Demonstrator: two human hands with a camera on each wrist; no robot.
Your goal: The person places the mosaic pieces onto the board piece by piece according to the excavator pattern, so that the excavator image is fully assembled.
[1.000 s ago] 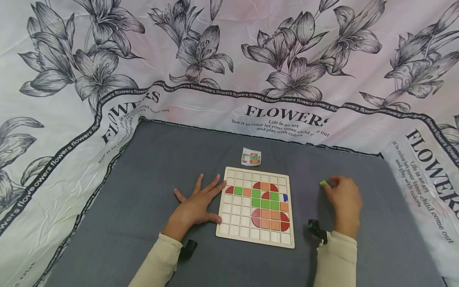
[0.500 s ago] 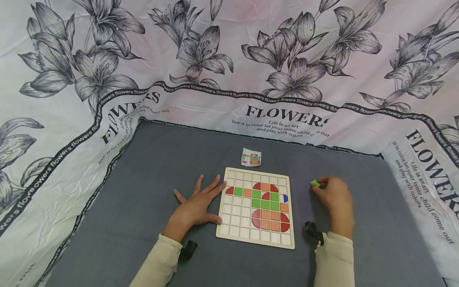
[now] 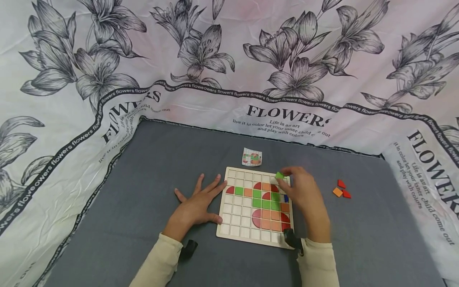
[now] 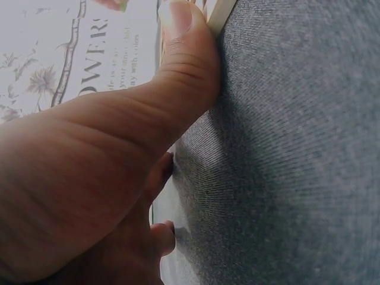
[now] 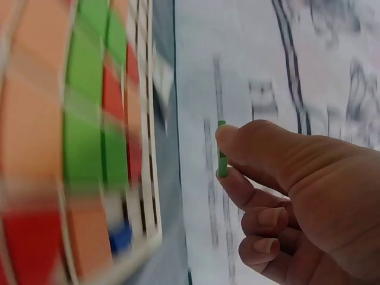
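A square wooden grid board (image 3: 234, 217) lies on the grey cloth, partly filled with red, green, orange and blue tiles. My left hand (image 3: 195, 207) rests at its left edge with fingers spread; in the left wrist view the thumb (image 4: 189, 59) touches the board's side. Over the board's upper right corner, my right hand (image 3: 305, 191) pinches a green tile (image 3: 279, 175) between thumb and fingers. The right wrist view shows that green tile (image 5: 222, 151) edge-on, held above the board. The right hand hides some right-hand cells.
A small printed pattern card (image 3: 252, 157) lies just behind the board. To the right on the cloth sit two red tiles (image 3: 341, 183) and an orange square tile (image 3: 337, 192). A flower-printed fabric (image 3: 287, 119) rises around the back and sides.
My right hand has moved left from the cloth to above the board, carrying the green tile. Loose tiles it had covered now show at right. The left hand has stayed put.
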